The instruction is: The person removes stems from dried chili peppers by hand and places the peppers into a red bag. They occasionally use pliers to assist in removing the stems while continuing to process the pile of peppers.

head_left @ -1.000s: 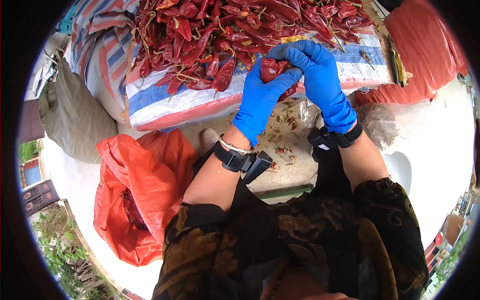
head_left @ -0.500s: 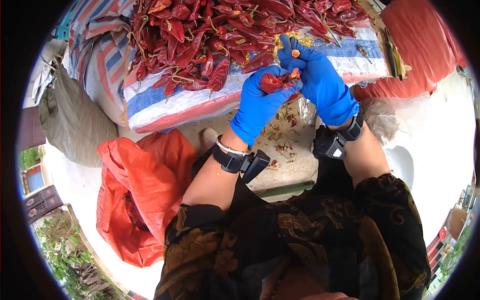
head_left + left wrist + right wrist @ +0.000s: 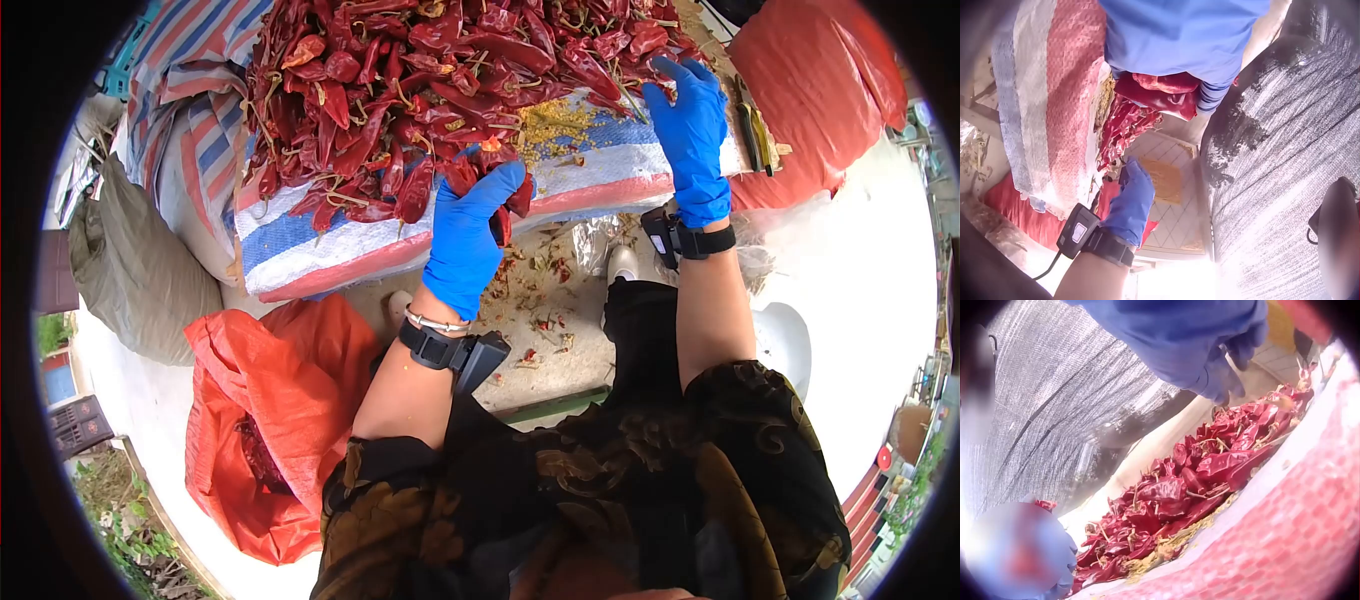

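Blue gloves cover both hands. My left hand (image 3: pixel 466 236) grips dried red peppers (image 3: pixel 508 205) at the near edge of the striped sheet (image 3: pixel 330 262); in the left wrist view red peppers (image 3: pixel 1163 97) show beneath the glove. At the right end of the pepper heap (image 3: pixel 470 60), my right hand (image 3: pixel 692 145) is held with its fingers spread and bent a little, nothing seen between them. The right wrist view has that hand (image 3: pixel 1191 350) just above the heap (image 3: pixel 1179 487). Yellow seeds (image 3: pixel 556 128) lie on the sheet between the hands.
An open red sack (image 3: pixel 270 400) with peppers inside stands at lower left, a grey-green sack (image 3: pixel 145 250) behind it. A full red sack (image 3: pixel 815 95) is at upper right, beside a yellow-and-black tool (image 3: pixel 752 130). Scraps (image 3: pixel 545 320) litter the ground below.
The hands have parted: my right hand has moved up and right to the heap's end, with the orange-red bit gone from its fingers. My left hand has shifted left, still holding peppers.
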Demonstrator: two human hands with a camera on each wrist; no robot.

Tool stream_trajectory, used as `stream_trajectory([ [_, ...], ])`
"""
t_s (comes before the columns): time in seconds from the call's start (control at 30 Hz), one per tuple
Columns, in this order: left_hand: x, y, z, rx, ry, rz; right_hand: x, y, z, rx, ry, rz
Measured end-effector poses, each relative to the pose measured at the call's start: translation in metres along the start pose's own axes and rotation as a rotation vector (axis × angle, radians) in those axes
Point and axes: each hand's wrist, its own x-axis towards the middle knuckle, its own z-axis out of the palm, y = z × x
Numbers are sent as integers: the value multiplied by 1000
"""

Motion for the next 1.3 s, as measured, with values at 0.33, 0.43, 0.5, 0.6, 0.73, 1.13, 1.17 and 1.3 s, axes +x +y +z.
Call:
stream_trajectory([
  [0.33, 0, 5, -1, -17, 13, 13, -16, -22, 48, 217, -227, 61],
  [0.43, 3, 4, -4, -21, 0, 36, -13, -32, 38, 201, -123, 54],
  [0.5, 6, 4, 0, -19, 8, 46, -12, -43, 26, 218, -60, 76],
  [0.6, 3, 9, 7, -33, 63, 69, -18, -77, 17, 675, 52, 157],
  [0.73, 4, 8, -5, -28, 43, 113, -37, -119, -1, 499, -159, -208],
  [1.13, 5, 6, -5, 105, 81, 156, -22, -115, -25, 1220, -529, 334],
  [1.17, 8, -2, -9, 347, 111, 241, -22, -114, -22, 1192, -526, 327],
  [1.3, 3, -12, -5, 852, 138, 372, -28, -100, -12, 1141, -702, 327],
])
